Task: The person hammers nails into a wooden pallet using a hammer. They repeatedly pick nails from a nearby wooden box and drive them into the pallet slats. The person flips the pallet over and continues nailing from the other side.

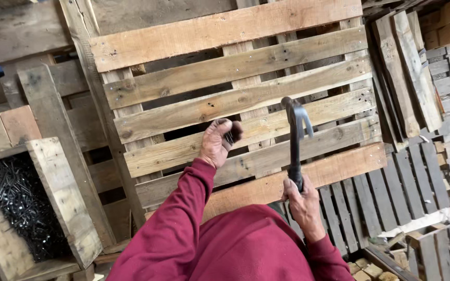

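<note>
- Before both hands, a wooden pallet (pixel 235 99) leans upright.
- Left hand (pixel 219 141) is cupped around dark nails (pixel 230 136), against a slat.
- Right hand (pixel 303 203) clenches a hammer (pixel 295 135), head raised.
- Left of the left hand: a nail box (pixel 53 208).

pallet (pixel 235 99) ahead | nail box (pixel 53 208) left of it | stacked pallets (pixel 444 130) right

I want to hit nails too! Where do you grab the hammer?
Grab the hammer low on its dark handle, coming from below, as the right hand does. It stands upright with the heavy head on top, so a low grip gives swing.
</note>
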